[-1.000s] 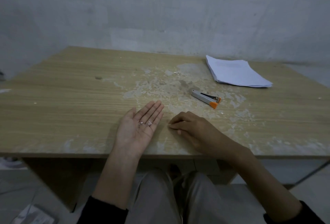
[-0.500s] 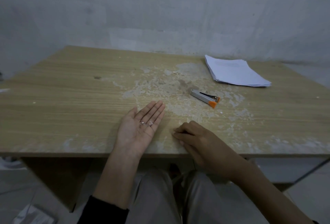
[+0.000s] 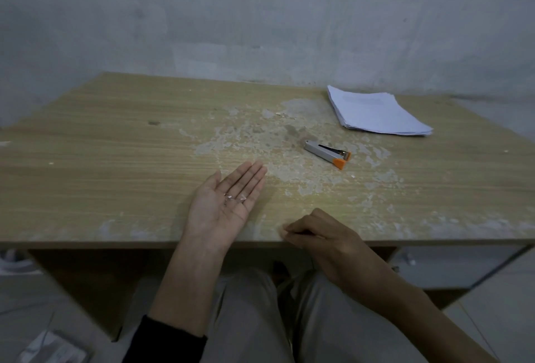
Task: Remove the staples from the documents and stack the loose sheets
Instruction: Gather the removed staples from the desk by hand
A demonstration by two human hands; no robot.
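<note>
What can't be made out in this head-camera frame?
1. Head view: whether the right hand pinches anything; its curled fingers hide it.
2. Head view: how many staples lie in the open left hand; too small.
3. Head view: print on the paper stack; dim and blurred.
4. Head view: the pale object on the floor; cut off by the bottom edge.

A light wood-grain table (image 3: 115,160) stands against a bare grey plastered wall (image 3: 231,15). The veneer is worn off in a pale, flaking patch (image 3: 260,137) around the middle of the top, and more scuffing runs along the near edge. A small dark mark (image 3: 153,123) sits toward the left. Under the table at right is a white unit (image 3: 448,264); on the floor (image 3: 498,319) at lower left lies a flat grey-white object (image 3: 52,348), too blurred to name.
</note>
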